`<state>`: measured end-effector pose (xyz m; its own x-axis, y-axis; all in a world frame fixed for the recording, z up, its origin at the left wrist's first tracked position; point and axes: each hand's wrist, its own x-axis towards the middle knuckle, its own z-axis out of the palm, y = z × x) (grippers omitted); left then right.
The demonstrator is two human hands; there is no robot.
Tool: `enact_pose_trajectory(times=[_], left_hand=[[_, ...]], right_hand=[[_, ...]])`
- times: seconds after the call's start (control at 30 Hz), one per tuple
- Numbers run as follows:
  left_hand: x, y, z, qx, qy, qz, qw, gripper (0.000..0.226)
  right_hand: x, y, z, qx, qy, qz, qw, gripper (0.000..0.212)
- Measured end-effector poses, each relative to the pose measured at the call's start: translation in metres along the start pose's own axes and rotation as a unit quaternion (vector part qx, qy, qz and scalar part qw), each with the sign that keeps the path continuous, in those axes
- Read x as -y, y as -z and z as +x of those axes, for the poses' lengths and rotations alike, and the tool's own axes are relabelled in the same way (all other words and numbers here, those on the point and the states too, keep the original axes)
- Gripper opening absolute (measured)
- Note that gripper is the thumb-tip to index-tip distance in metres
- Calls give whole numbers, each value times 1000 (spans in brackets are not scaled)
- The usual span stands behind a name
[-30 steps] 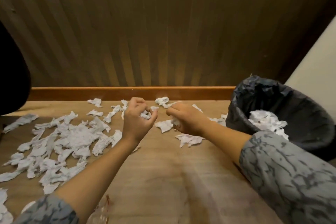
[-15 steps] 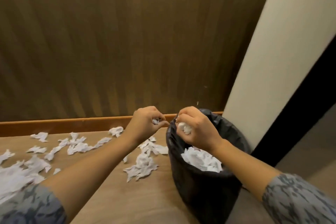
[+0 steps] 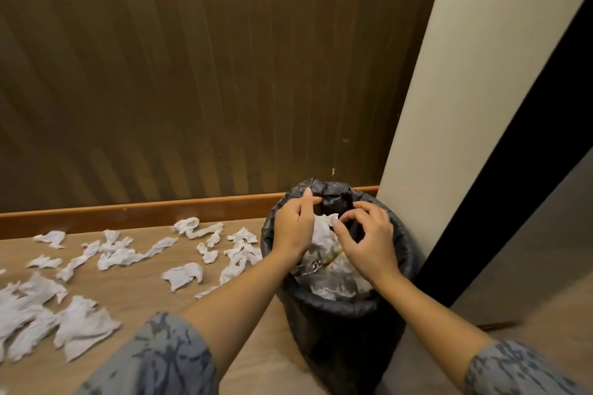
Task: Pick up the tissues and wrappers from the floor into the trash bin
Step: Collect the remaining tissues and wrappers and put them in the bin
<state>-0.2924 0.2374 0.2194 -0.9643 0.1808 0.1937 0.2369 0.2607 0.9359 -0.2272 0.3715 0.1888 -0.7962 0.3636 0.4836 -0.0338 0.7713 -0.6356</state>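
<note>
Both hands hang over the mouth of the trash bin (image 3: 337,308), which stands on the floor (image 3: 138,292) against the pale pillar (image 3: 455,106), lined with a black bag; the left hand (image 3: 293,228) has its fingers straightened and spread, holding nothing, and the right hand (image 3: 369,240) has its fingers loosely curved and parted, its grip likewise empty as far as can be seen; a white tissue (image 3: 324,228) shows between the two hands, just above the heap of crumpled tissue already inside the bin, and whether it is falling or lying on the heap cannot be told. The step in hand looks to be the release; to do it well, the fingers should open fully while both hands are inside the rim, so that light scraps drop straight down and do not cling to the skin or drift over the edge; a small shake would free any stuck piece. Many torn tissues (image 3: 122,253) lie scattered over the wooden floor to the left of the bin, reaching to the skirting board (image 3: 144,208); the job is far from finished; gathering larger handfuls would spare trips.
</note>
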Motion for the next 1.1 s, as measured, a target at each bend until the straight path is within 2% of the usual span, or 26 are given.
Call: enact_pose_trajectory(times=[0.07,0.13,0.3,0.43,0.57,0.77,0.87,1.0,1.1], left_hand=[[9,12,2,12,-66,81,994,24],[12,28,4,28,-116,137,983,24],[16,80,13,45,-158,184,969,19],[39,136,15,51,-127,218,966,15],[80,199,13,33,-71,248,966,11],[140,265,11,-54,25,169,984,11],[158,286,7,-21,23,153,988,13],[172,307,5,10,9,131,991,13],[176,323,11,36,6,130,991,14]], right_hand=[[3,-1,3,-14,-18,29,999,23],[10,-4,5,-12,-8,47,999,16],[53,-28,10,36,59,104,992,20],[103,-61,15,110,112,141,978,16],[143,-105,7,141,77,174,972,14],[174,-151,-15,181,45,119,975,15],[184,-163,-21,184,15,82,979,15],[197,-177,-22,174,-69,38,982,18],[211,-185,-19,222,-71,-44,972,28]])
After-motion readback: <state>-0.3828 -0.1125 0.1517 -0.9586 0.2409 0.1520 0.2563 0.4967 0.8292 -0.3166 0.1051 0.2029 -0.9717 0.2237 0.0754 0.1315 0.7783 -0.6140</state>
